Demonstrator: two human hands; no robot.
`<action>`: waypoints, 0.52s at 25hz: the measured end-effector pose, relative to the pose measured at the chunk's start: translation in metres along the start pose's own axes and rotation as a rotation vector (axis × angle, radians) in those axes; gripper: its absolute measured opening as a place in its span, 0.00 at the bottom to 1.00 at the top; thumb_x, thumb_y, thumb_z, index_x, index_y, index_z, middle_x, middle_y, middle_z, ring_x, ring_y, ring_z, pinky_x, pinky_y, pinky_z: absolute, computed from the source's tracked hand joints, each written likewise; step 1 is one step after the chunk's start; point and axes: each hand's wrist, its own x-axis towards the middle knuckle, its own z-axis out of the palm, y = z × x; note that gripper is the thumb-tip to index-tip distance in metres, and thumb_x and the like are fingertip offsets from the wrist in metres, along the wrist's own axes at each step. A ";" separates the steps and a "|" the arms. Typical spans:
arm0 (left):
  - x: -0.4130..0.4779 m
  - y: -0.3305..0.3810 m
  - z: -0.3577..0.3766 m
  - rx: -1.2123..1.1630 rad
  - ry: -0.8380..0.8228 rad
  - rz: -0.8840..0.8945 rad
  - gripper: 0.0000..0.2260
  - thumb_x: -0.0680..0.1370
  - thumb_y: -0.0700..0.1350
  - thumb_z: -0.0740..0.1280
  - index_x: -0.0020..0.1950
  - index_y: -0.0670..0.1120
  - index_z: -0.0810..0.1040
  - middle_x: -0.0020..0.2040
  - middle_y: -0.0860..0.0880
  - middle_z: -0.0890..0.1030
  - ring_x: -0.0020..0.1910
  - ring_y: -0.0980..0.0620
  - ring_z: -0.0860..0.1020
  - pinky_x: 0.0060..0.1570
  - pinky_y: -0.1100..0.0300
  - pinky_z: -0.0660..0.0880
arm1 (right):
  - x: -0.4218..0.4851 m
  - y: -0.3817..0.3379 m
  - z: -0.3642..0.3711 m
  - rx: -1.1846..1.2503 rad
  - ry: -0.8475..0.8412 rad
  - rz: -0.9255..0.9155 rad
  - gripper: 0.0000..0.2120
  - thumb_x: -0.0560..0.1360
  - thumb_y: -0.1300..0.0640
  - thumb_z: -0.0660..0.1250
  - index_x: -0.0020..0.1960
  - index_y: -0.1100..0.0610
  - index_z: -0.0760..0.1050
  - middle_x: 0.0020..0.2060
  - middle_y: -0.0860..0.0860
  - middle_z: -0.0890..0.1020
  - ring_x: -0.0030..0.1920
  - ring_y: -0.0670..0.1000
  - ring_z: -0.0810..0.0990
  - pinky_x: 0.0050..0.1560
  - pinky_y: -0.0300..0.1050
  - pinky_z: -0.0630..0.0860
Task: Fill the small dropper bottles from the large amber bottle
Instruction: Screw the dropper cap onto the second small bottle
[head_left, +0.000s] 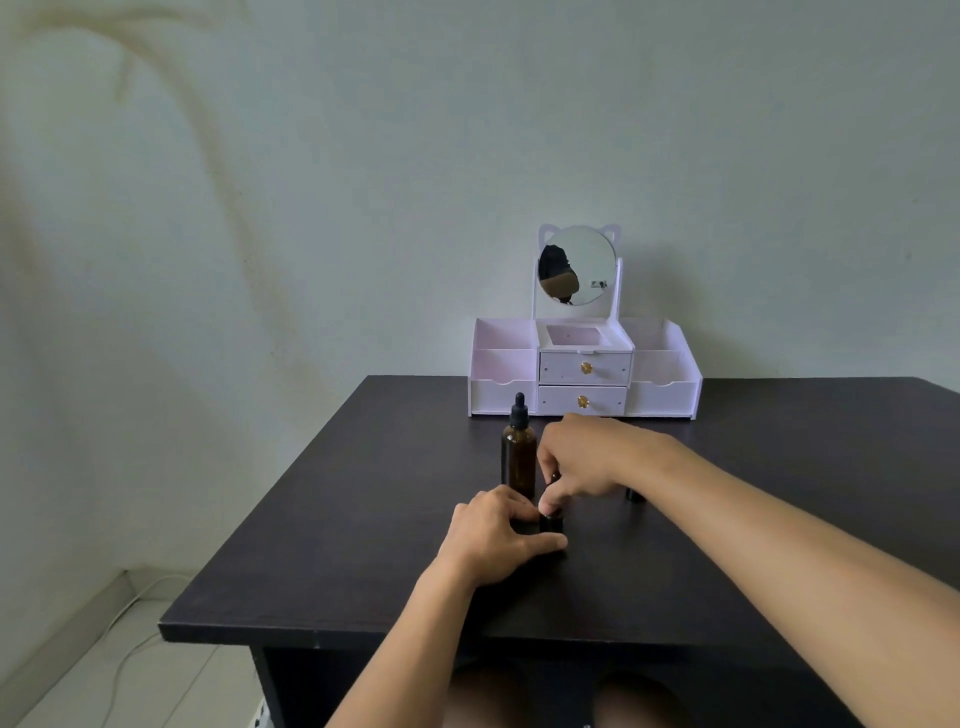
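One large amber bottle (518, 457) with a black dropper top stands upright on the dark counter (322, 545), just left of both hands. The left hand (496, 543) grips a small dropper bottle (550, 526) on the counter between thumb and fingers. The right hand (587, 457) reaches down from above, its fingertips pinching that bottle's cap (551, 514). A second small dark bottle (635, 494) shows partly behind the right wrist. Farther back sits one white organizer (584, 371) with two drawers and a round mirror (584, 265).
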 end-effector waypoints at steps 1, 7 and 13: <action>0.000 0.001 0.000 -0.004 0.001 0.003 0.25 0.65 0.73 0.68 0.55 0.60 0.84 0.58 0.62 0.77 0.56 0.59 0.75 0.64 0.47 0.70 | 0.000 -0.001 0.000 -0.014 0.010 0.005 0.15 0.68 0.43 0.77 0.43 0.53 0.82 0.36 0.47 0.83 0.34 0.45 0.77 0.33 0.41 0.69; -0.001 0.002 -0.003 0.007 0.039 -0.005 0.22 0.66 0.71 0.70 0.48 0.56 0.85 0.57 0.62 0.77 0.55 0.58 0.76 0.64 0.48 0.70 | 0.000 -0.003 -0.008 0.003 -0.022 -0.077 0.11 0.67 0.57 0.80 0.46 0.47 0.83 0.38 0.42 0.80 0.42 0.45 0.80 0.39 0.43 0.75; -0.001 0.002 -0.003 0.013 0.018 -0.003 0.25 0.67 0.71 0.70 0.56 0.58 0.84 0.58 0.62 0.77 0.57 0.58 0.76 0.65 0.49 0.70 | 0.001 0.000 -0.007 0.009 -0.016 -0.061 0.10 0.68 0.46 0.79 0.40 0.52 0.83 0.29 0.44 0.81 0.31 0.40 0.77 0.36 0.39 0.71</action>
